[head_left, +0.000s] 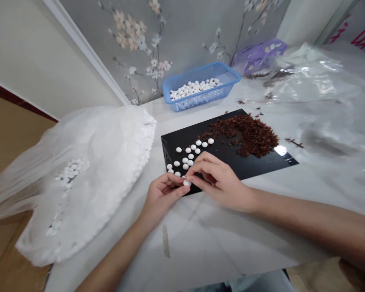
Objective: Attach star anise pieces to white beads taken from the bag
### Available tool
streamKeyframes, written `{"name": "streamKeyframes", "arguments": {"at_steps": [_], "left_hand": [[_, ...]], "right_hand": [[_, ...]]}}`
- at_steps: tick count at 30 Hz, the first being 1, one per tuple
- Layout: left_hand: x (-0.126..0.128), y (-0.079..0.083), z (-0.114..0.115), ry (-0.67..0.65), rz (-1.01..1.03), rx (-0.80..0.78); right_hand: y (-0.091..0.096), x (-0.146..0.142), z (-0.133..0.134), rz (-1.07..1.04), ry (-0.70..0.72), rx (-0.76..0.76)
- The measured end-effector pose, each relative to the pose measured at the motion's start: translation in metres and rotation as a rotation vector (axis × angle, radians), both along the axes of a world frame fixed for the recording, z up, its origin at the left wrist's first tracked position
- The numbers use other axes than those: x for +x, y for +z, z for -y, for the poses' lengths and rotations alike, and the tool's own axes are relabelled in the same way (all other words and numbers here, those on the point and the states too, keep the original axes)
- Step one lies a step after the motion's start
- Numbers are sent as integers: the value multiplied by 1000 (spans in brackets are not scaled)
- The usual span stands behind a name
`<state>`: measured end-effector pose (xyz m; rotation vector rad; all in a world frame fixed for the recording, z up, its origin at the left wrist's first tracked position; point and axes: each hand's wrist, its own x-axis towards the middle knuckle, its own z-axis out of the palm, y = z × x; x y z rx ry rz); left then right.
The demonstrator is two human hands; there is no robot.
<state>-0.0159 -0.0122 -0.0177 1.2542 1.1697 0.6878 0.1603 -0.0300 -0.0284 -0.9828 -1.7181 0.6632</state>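
Observation:
Between its thumb and fingers my left hand (pixel 164 192) pinches a white ball (pixel 187 183) at the near edge of a black sheet (pixel 231 166). My right hand (pixel 217 178) meets it there, thumb and forefinger closed on a tiny dark piece at the top of the ball; its exact shape is too small to make out. Beyond my hands, several loose white balls (pixel 190 156) lie on the left part of the sheet. A heap of small reddish-brown star-shaped pieces (pixel 255 136) covers the far right part.
A blue basket (pixel 200 100) of white balls stands against the wall. To the left lies a large clear bag (pixel 109 182) of white balls. Clear plastic bags (pixel 310 77) and a purple package (pixel 261 54) lie at the back right. A brown sprig (pixel 294 142) rests right of the sheet.

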Motion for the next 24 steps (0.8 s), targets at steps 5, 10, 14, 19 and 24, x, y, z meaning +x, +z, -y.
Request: {"name": "streamKeyframes", "arguments": {"at_steps": [5,10,14,19,24], "left_hand": [[1,1,0,26,10,-25],[0,1,-1,14,50,-52],[-3,-1,-1,0,115,-63],[-4,-2,-2,3,153,-62],[-4,-2,-3,1,173,-70]], "right_hand": [[0,1,-2,22,31,35],[0,3,-3,17,81,86],[-1,5,-1,-2,169,28],[-4,4,-1,-32,196,-7],[-7,2,-3,-42,194,20]]}}
